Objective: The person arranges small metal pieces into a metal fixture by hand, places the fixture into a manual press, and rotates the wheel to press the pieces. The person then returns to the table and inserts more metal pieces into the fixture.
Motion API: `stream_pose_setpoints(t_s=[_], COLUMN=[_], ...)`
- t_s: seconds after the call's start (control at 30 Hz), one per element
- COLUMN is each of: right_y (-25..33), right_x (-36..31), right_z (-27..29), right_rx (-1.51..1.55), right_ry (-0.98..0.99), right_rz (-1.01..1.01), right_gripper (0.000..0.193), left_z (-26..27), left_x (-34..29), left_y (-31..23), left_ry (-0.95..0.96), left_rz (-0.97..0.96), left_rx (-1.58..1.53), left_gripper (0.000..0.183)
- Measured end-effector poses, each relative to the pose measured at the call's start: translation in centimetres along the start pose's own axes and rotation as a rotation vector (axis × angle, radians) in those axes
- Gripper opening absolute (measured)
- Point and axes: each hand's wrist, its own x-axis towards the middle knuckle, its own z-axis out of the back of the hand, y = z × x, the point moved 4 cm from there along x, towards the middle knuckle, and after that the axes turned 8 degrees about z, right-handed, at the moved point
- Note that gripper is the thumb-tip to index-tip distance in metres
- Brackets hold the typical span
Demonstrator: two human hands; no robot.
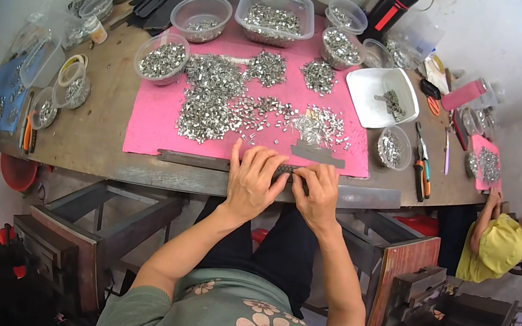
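Note:
At the table's front edge, a long dark metal bar lies along the near side of the pink mat. My left hand rests over the bar, its fingers curled onto it and its thumb reaching toward the right hand. Thumb and forefinger of my right hand are pinched close by. Between the two hands shows a small dark textured strip, mostly covered by my fingers. Just beyond my right hand lie flat grey strips, with loose silvery metal pieces heaped farther left.
Clear tubs of metal pieces and a white tray surround the mat. Orange-handled pliers lie right; a black flask stands at the back. Another person in yellow sits far right, hands at a smaller pink mat.

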Motion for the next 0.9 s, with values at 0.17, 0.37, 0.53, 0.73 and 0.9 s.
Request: stream_pose_setpoints(t_s=[0.17,0.37,0.53,0.73,0.9], right_y=[0.3,0.0,-0.4,-1.0,-1.2], right_x=[1.1,2.2,1.9,1.7,0.3], right_z=[0.0,-0.4,-0.5,1.0,1.0], right_rx=[-0.093,-0.117,-0.076,0.023,0.064], right_ry=[0.124,0.233,0.187,0.049,-0.022], right_rz=[0.106,0.166,0.162,0.042,-0.047], right_gripper=[0.015,0.015,0.016,0.022,0.019], left_z=[-0.1,-0.2,-0.1,0.0,-0.2], left_x=[0.1,-0.1,-0.3,-0.2,-0.3], left_y=[-0.1,0.1,0.1,0.0,0.1], left_ry=[-0.001,-0.025,-0.038,-0.031,-0.054], left_rz=[0.025,0.013,0.003,-0.017,-0.037], left_rx=[0.016,-0.003,-0.030,-0.024,-0.029], left_gripper=[0.045,0.047,0.039,0.027,0.018])
